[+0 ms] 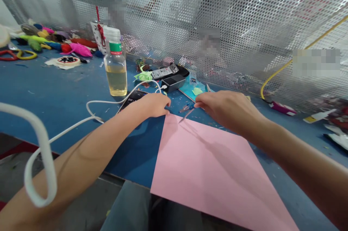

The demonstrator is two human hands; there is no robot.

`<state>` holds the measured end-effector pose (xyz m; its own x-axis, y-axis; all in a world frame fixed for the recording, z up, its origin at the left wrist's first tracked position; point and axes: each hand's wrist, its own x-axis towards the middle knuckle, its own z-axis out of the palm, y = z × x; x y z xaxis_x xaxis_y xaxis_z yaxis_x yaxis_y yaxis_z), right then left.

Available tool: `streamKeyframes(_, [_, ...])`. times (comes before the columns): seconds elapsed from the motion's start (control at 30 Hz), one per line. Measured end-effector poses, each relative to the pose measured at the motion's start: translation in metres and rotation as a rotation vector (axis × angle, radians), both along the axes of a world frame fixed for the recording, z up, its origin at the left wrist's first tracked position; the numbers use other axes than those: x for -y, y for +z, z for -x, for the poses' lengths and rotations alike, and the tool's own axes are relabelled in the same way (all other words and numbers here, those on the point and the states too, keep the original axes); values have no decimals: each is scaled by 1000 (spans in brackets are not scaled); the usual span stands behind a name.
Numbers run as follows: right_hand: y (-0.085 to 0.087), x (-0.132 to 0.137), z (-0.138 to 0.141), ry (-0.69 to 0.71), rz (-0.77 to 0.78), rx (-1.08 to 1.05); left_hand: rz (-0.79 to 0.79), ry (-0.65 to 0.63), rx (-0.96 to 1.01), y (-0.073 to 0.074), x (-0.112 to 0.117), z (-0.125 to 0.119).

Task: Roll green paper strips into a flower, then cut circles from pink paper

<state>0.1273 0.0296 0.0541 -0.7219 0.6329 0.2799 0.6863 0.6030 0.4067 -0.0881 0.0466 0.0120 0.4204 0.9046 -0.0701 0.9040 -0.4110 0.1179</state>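
Observation:
A large sheet of pink paper [206, 173] lies on the blue table and reaches over its front edge. My left hand [156, 104] is closed at the far left corner of the sheet, thumb and fingers pinching it. Just to the right, my right hand [217, 104] is closed around what look like small scissors [187, 114] with a blue part near the grip. One thin metal blade slants down to the paper's far edge. Most of the handle is hidden by my fingers. A phone [136, 96] with a lit screen lies partly behind my left forearm.
A bottle [116, 75] of yellowish liquid stands left of my hands. A white cable [92, 106] loops over the table to a black block [173, 83]. Colourful craft pieces [78, 48] are heaped at the far left. A perforated metal panel [174, 13] rises behind.

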Motion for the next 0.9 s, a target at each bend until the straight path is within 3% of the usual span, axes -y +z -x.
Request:
streamKeyframes(0.17, [-7,4,-14,-55,5,-181,19,221,-65,35,20,14])
streamKeyframes(0.27, [-13,0,-26,-78,73,-452,36,429,-148,48,30,29])
streamKeyframes(0.4, [-35,-13,-35,-49,504,-1197,60,644,-210,41,32,45])
streamKeyframes(0.5, [-63,-26,-35,-72,710,-1465,54,711,-208,27,31,49])
streamKeyframes(0.7, [-113,-43,-24,-130,825,-1596,13,753,-218,8,30,40])
streamKeyframes(0.9, [-123,-49,-31,-195,812,-1403,-37,751,-221,3,27,35])
